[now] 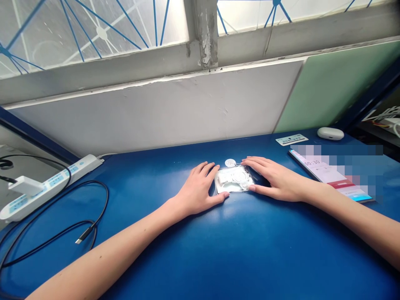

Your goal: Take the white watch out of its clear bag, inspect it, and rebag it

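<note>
And here we are: I have two hands on screen and one packet [234, 180] between them, lying flat mid-worktop [250, 254]. Left hand [201, 189]: fingers spread wide, thumb at the packet's near left corner. Right hand [276, 179]: spread wide too, fingers by the far right corner, thumb at the near one. One white disc [230, 163] sits just beyond the packet. Over on the right I count one phone [318, 170], one card [292, 139], one white case [330, 133]. Left side: one strip [59, 181], one white plug [26, 186] in it, one loose cable end [83, 236].
</note>
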